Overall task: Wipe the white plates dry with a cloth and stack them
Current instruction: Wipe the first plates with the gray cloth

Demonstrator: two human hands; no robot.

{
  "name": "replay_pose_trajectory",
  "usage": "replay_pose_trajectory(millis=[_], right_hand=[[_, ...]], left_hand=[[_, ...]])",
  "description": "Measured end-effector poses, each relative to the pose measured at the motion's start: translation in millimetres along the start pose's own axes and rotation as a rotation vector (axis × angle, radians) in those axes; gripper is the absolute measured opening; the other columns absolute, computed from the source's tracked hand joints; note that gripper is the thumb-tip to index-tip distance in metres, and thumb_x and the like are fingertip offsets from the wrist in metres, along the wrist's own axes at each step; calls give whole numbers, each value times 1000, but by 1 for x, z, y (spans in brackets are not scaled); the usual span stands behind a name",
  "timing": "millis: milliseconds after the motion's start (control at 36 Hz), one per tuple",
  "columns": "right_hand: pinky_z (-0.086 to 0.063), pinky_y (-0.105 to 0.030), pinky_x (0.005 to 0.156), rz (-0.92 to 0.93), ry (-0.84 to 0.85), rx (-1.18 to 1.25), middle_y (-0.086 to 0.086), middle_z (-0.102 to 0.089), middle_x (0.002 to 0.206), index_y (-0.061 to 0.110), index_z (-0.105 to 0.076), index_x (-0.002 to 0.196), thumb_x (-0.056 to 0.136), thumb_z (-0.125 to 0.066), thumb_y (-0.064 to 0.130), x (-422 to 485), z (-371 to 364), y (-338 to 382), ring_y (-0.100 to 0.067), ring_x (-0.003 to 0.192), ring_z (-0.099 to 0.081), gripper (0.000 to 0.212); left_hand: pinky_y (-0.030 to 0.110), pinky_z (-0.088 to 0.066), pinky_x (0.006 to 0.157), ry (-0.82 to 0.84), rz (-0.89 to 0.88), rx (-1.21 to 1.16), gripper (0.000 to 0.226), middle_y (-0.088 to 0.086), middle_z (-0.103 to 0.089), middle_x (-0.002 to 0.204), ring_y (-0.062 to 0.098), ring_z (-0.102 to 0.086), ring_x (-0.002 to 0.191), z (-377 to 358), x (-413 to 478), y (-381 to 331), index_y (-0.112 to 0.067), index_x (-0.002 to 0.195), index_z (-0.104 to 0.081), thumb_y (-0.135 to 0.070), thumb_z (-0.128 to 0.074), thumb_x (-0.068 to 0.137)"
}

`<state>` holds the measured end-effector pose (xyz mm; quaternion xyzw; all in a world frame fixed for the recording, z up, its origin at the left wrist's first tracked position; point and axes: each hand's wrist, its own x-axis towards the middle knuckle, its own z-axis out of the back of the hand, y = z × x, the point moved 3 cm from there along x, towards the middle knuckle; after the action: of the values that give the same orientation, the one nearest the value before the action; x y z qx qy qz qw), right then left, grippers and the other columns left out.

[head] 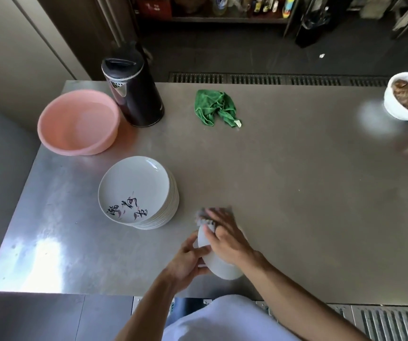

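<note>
With the left grip, pinches a white plate at its left rim, tilted up off the surface near the front edge. With the right grip, clasps a blurred cloth against the plate's far rim. Probably stiff, glazed, slick while damp, breakable if dropped; best taken by opposite rims. Just to the left, a stack of plates. In the pink basin, possibly water, hard to tell. In the white bowl at far right, something brown.

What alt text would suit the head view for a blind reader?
Over a steel table, the left hand holds a tilted white plate while the right hand wipes it with a cloth; a plate stack stands left.
</note>
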<state>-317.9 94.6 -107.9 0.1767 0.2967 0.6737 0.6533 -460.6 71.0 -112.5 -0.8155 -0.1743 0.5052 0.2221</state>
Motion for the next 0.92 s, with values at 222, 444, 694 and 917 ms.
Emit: replay_pose_trajectory(millis=[222,444,694,917], right_hand=[[-43,-27,96,-457,-99,15,1,-58,133,25,-59,132,103,-23,53,-3,7,-31,-21,124,-51,54],[-39,-27,101,-543,128,186,-12,-59,138,17,-57,136,104,-27,55,-20,0,-31,-28,124,-56,58],[1,-26,124,129,277,85,13,-13,166,35,-41,151,107,-30,44,-6,-10,3,-3,152,0,46],[-11,-27,123,192,162,12,-2,-30,162,31,-51,144,107,-28,44,-3,-8,-7,-18,151,-17,46]], left_hand=[[56,-59,81,-40,-38,-79,52,21,-66,121,42,-66,106,2,1,11,-16,126,-62,-7,-74,76],[49,-60,85,-232,-95,-196,42,23,-67,125,36,-66,108,13,4,-2,-11,132,-57,-18,-64,91],[50,-60,85,-54,-111,-111,27,22,-71,123,37,-70,109,9,3,1,-16,118,-72,-3,-58,99],[57,-58,86,-31,-70,-83,39,23,-69,121,39,-69,105,10,2,4,-18,121,-70,-3,-70,85]])
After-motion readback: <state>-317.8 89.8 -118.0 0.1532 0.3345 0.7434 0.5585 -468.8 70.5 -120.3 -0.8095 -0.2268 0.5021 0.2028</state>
